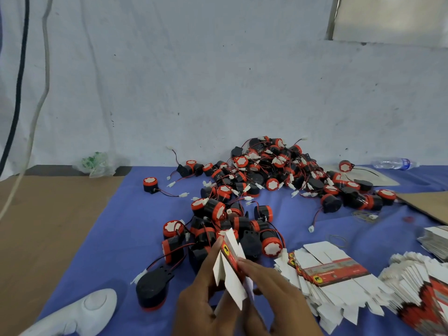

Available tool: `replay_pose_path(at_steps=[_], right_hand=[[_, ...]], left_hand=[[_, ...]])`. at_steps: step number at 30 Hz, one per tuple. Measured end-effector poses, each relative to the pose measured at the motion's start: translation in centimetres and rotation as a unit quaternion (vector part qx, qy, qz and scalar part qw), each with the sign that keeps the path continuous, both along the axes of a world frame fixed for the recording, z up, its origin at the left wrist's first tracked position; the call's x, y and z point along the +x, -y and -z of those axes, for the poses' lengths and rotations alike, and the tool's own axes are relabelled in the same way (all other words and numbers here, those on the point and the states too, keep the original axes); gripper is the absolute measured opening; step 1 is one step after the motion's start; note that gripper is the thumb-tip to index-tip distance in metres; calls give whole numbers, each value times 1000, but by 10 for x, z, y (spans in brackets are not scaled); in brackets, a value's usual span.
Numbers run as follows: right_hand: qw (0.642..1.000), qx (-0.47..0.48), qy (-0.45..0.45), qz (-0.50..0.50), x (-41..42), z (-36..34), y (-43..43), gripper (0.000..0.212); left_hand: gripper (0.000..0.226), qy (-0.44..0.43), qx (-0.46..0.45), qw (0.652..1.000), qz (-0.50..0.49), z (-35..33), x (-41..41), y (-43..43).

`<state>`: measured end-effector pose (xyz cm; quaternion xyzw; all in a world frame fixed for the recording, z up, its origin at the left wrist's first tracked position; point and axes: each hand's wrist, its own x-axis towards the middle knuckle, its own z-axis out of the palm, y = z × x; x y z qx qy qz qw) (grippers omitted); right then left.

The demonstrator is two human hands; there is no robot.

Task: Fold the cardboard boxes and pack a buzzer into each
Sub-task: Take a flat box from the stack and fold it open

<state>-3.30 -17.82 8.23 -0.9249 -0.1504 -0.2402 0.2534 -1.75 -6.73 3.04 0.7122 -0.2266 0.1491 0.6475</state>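
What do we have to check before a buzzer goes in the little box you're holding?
1. Box held firmly: ok. The left hand and the right hand both grip the box.
2. Box opened into shape: not ok. It looks nearly flat, with its white flaps sticking out.
3. Bottom flaps tucked shut: cannot tell, the hands hide that end.
4. Buzzer close by: ok. One buzzer lies on the blue cloth just beyond the box.
5. A hand free to pick it up: not ok, both are busy.
6. More flat boxes ready: ok, a stack lies to the right.
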Motion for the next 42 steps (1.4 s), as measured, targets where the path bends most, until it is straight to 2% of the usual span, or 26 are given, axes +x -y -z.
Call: replay_pose_path(at_steps=[1,2,3,4,5,6,8,10,11,12,14,16,18,20,22,24,26,29,31,32,35,36,39,42], right_hand=[[996,11,19,84,-20,12,14,56],[993,-6,42,114,-25,15,19,46],[992,-29,7,123,-28,11,24,43],[993,-29,12,115,-27,8,22,47],[993,-26,-34,110,-28,9,15,56],[991,-28,-40,126,-28,5,14,65],[984,63,-9,167,-27,8,32,67],[974,132,-35,183,-30,9,37,68],[973,158,-53,162,-28,13,37,67],[967,185,-68,159,-26,16,38,64],[946,279,-75,146,-24,15,44,55],[919,369,-88,105,-24,15,48,43],[925,359,-109,60,-21,14,48,26],[951,272,-142,35,-13,14,47,27],[955,225,-191,29,-8,19,47,38],[935,282,-215,13,-10,23,49,28],[912,340,-228,7,-8,21,49,32],[899,365,-241,-33,-16,23,62,15],[881,401,-248,-47,-20,13,60,39],[878,414,-241,-15,-19,11,58,51],[877,400,-261,-57,-32,10,47,67],[877,388,-274,-76,-29,11,44,68],[840,389,-334,-175,-27,11,43,49],[795,460,-348,-190,-11,18,52,87]], left_hand=[[74,12,12,999,-36,0,-1,2],[73,10,33,998,-54,-7,-8,1],[71,17,31,997,-75,-9,-9,2],[69,13,28,997,-75,0,-9,-1],[68,23,39,995,-85,-4,-6,0],[67,41,67,993,-89,-12,1,0],[60,47,121,989,-66,-19,18,-1],[61,-1,129,992,0,-21,13,-5],[65,50,131,990,-7,-17,10,-6],[68,46,150,988,-10,-18,6,-3],[78,-44,98,994,2,-13,-6,-11],[71,-130,43,990,38,-20,-4,-8],[61,-147,-3,985,92,-26,-4,-7],[70,-151,-35,977,146,-28,-2,-8],[72,-153,-47,973,167,-29,1,-8],[76,-165,-36,972,161,-29,5,-9],[96,-167,-17,973,161,-28,6,-10],[103,-168,11,971,167,-27,4,-7],[97,-192,24,966,173,-26,3,-6],[91,-201,26,965,168,-25,2,-5],[47,-216,-1,969,120,-24,3,-4],[40,-218,-9,970,105,-24,3,-4],[44,-223,-46,971,77,-27,4,-9],[44,-225,-60,969,83,-33,3,-11]])
